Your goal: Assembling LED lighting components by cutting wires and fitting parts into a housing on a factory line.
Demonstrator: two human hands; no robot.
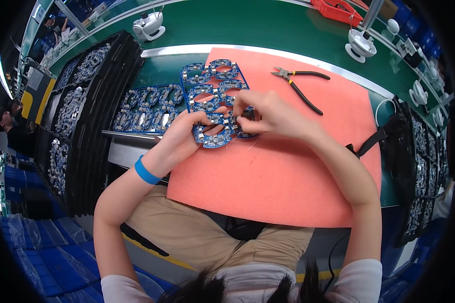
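A blue circuit board panel (217, 94), made of several ring-shaped boards with oval openings, lies over the left part of a pink foam mat (268, 174). My left hand (179, 134) grips the panel's lower left edge, thumb on top. My right hand (268, 115) is bent over the lower right board, its fingers closed in a pinch. What those fingertips hold, if anything, is hidden. Thin pale wires (252, 145) stick out below that board. Diagonal cutters (288, 76) with black and yellow handles rest spread on the mat, beyond my right hand.
Left of the mat lies another blue board panel (153, 107). Black trays (88, 101) filled with circuit boards stand stacked farther left; more trays (420, 166) stand at the right. White rounded devices (149, 25) sit on the green bench (247, 25) beyond a metal rail. A black strap (371, 141) crosses the mat's right edge.
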